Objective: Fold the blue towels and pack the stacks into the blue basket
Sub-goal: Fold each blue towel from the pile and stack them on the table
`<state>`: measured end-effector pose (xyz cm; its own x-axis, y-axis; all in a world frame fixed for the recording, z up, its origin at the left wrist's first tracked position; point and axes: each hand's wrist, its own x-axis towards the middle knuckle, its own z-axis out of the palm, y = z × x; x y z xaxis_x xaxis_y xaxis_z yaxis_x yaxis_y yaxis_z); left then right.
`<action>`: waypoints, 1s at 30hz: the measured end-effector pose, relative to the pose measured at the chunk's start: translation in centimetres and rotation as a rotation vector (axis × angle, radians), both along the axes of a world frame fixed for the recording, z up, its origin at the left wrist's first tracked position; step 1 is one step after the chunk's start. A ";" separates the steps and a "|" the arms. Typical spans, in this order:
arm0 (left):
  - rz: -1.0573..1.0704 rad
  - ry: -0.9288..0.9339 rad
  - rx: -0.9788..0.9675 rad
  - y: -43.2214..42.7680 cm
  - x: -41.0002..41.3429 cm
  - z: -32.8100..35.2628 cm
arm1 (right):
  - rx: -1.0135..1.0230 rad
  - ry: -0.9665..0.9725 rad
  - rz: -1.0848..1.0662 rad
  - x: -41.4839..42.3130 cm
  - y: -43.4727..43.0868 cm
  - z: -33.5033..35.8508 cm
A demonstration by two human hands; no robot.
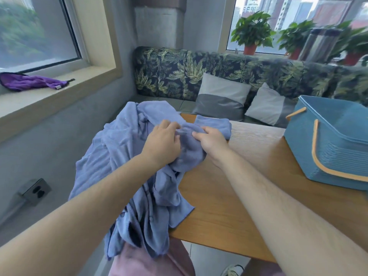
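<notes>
Basket (328,156) right of towels (123,156); folded towel (214,121), perhaps, behind.

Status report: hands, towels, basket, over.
Left hand and right hand both gripping the bunched blue towels at table edge. One folded towel behind them. Blue basket to the right, nothing blocking it.

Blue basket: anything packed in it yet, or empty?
Empty, as far as shows: the blue basket shows a bare interior, nothing inside; its near wall hides part of the floor.
</notes>
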<state>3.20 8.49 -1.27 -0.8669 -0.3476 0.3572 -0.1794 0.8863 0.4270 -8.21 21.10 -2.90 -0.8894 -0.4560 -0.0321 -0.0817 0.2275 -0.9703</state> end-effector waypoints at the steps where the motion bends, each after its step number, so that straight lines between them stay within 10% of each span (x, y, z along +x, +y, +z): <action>1: 0.005 -0.030 -0.079 0.6 -0.3 -0.5 | 0.006 0.041 -0.025 0.2 1.5 -0.3; 10: -0.380 -0.197 0.041 11.6 -4.4 -4.0 | 0.272 0.168 -0.314 3.7 17.8 -2.9; 19: -0.409 -0.277 -0.027 14.8 -5.0 -7.4 | 0.681 0.427 -0.145 4.4 20.5 -5.2; 30: -0.140 -0.052 -0.023 12.9 -3.2 -7.3 | 0.198 0.056 -0.509 1.9 21.6 -4.2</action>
